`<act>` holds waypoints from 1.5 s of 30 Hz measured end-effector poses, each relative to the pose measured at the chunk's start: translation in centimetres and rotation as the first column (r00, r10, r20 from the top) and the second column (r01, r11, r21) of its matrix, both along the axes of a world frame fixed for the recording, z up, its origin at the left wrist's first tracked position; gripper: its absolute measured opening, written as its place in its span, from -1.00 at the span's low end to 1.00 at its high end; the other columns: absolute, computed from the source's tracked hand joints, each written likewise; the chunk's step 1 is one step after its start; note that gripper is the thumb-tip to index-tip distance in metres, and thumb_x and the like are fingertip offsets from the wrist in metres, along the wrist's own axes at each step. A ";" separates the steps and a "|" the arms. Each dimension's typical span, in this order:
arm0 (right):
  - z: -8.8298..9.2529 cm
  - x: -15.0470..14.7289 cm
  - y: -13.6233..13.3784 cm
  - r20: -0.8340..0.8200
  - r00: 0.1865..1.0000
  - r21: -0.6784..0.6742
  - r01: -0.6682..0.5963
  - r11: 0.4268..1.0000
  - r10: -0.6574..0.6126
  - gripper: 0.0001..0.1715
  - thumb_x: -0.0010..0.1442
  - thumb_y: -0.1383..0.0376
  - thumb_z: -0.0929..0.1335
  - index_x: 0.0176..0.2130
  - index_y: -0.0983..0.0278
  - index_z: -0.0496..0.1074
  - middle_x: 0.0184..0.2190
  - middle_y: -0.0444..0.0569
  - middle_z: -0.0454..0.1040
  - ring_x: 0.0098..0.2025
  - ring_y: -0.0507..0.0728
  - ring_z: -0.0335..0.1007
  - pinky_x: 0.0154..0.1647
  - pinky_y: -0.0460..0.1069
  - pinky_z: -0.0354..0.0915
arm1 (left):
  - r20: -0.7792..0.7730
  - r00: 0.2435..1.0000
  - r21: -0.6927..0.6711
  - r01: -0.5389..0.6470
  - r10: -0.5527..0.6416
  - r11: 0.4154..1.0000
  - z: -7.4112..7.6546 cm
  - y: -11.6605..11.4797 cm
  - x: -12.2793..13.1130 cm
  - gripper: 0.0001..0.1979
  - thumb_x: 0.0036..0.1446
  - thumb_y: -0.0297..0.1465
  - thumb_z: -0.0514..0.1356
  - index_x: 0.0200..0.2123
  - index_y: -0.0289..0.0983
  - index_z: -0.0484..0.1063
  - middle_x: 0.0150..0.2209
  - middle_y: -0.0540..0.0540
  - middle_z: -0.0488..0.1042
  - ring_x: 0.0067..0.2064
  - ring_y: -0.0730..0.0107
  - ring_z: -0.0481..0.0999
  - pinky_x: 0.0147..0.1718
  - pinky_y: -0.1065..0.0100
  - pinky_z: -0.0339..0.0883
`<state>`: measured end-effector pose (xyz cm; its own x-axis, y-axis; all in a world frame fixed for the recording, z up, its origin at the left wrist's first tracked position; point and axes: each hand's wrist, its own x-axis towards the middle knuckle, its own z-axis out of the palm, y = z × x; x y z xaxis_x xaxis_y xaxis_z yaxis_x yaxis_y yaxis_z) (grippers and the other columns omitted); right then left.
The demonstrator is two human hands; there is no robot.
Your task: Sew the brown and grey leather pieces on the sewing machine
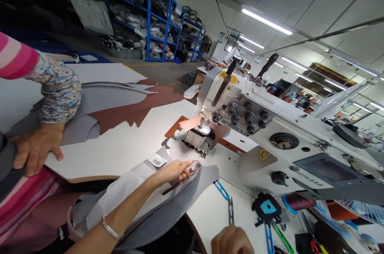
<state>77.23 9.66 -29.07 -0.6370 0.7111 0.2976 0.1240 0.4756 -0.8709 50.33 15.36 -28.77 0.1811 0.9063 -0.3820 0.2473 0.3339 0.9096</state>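
Observation:
My left hand, a bracelet on its wrist, reaches along the table's front edge and pinches a grey fabric piece with a dark brown trim along its seam. The piece lies just in front of the presser foot of a white sewing machine, where a brown piece sits under the lamp. A barcode label is stuck on the grey material near my wrist. My right hand shows only as curled knuckles at the bottom edge, near a thread snip.
A co-worker's hand in a floral sleeve cover rests on the white table at the left, beside grey and brown cut pieces. Blue-handled tools lie right of the fabric. Blue shelves stand behind.

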 end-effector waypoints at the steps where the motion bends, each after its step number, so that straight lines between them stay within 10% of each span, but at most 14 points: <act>1: -0.3 -0.3 0.4 -0.071 0.995 -0.011 0.073 0.997 -0.074 0.01 0.07 -0.52 -0.05 -0.73 0.18 0.24 -0.73 -0.03 0.15 -0.65 0.10 0.19 -0.58 -0.03 0.24 | -0.002 1.000 0.004 0.002 -0.002 1.000 0.0 0.0 0.0 -0.11 -0.09 0.38 -0.08 -0.47 -0.37 0.52 -0.49 -0.15 0.47 -0.49 0.38 0.32 -0.48 0.38 0.12; 5: -2.1 -5.0 3.8 0.004 0.932 -0.248 0.351 0.903 -0.361 -0.40 0.23 -0.15 0.30 -0.45 0.31 0.41 -0.53 -0.03 0.37 -0.49 0.06 0.28 -0.46 -0.09 0.26 | -0.043 0.999 0.016 -0.011 0.011 1.000 -0.1 -0.1 0.3 -0.14 -0.06 0.36 -0.10 -0.47 -0.36 0.50 -0.51 -0.13 0.45 -0.50 0.37 0.30 -0.49 0.38 0.11; 14: -6.1 -10.0 6.9 0.112 0.934 -0.466 0.350 0.813 -0.338 -0.48 0.02 -0.07 0.38 -0.45 0.37 0.43 -0.68 -0.20 0.13 -0.65 -0.04 -0.04 -0.64 -0.15 -0.10 | -0.048 0.998 0.064 0.055 -0.052 0.996 -0.1 -0.2 0.2 -0.22 0.06 0.28 -0.14 -0.52 -0.30 0.48 -0.56 -0.08 0.40 -0.53 0.36 0.31 -0.47 0.37 0.16; 24: -7.8 -10.3 7.5 0.073 0.888 -0.329 0.452 0.829 -0.455 -0.64 -0.03 0.09 0.30 -0.60 0.30 0.18 -0.64 -0.20 0.05 -0.53 -0.02 -0.08 -0.49 -0.12 -0.09 | -0.290 0.957 0.244 0.043 0.030 0.969 -1.1 -0.2 -0.1 -0.78 0.05 -0.33 0.05 -0.48 -0.25 0.45 -0.57 0.00 0.48 -0.49 0.32 0.47 -0.47 0.42 0.17; 35: -10.1 -10.7 7.3 0.106 0.812 -0.228 0.582 0.781 -0.574 -0.64 0.04 0.10 0.26 -0.59 0.28 0.12 -0.65 -0.22 -0.01 -0.55 -0.02 -0.11 -0.49 -0.12 -0.11 | -0.475 0.869 0.256 -0.015 0.139 0.967 -3.2 0.6 2.0 -0.79 0.11 -0.33 0.11 -0.41 -0.26 0.52 -0.35 -0.13 0.59 -0.20 0.15 0.54 -0.28 0.34 0.25; 45: -10.1 -9.7 8.3 0.163 0.889 -0.313 0.459 0.832 -0.428 -0.63 -0.03 0.05 0.26 -0.58 0.29 0.17 -0.65 -0.21 0.04 -0.55 -0.01 -0.10 -0.51 -0.12 -0.10 | -0.527 0.813 0.366 -0.048 0.249 0.930 -5.3 -0.3 3.5 -0.77 0.24 -0.38 0.00 -0.35 -0.26 0.43 -0.21 -0.18 0.48 -0.05 0.10 0.39 -0.06 0.19 0.28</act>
<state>67.48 17.91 -39.16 -0.2405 0.9694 -0.0483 0.3299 0.0349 -0.9434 53.83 15.05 -34.10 -0.1179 0.9914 -0.0571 0.7134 0.1246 0.6896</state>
